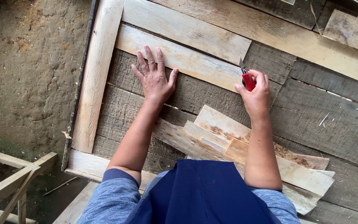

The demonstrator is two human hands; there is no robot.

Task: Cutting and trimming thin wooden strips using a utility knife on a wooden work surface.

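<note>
My left hand [155,77] lies flat, fingers spread, on a pale wooden slat [187,60] and the grey board below it. My right hand [255,92] grips a red utility knife [247,79]; its short blade points up at the slat's right end. The slat lies diagonally across a grey plank panel [324,120] bordered by a pale wooden frame strip [94,79]. A second pale slat [185,30] lies just above the first.
Several loose pale wood offcuts [228,137] are piled near my lap. A dark metal bar [78,83] runs along the frame's left side. Dirt floor [25,74] lies to the left, with a wooden frame piece [13,182] at bottom left.
</note>
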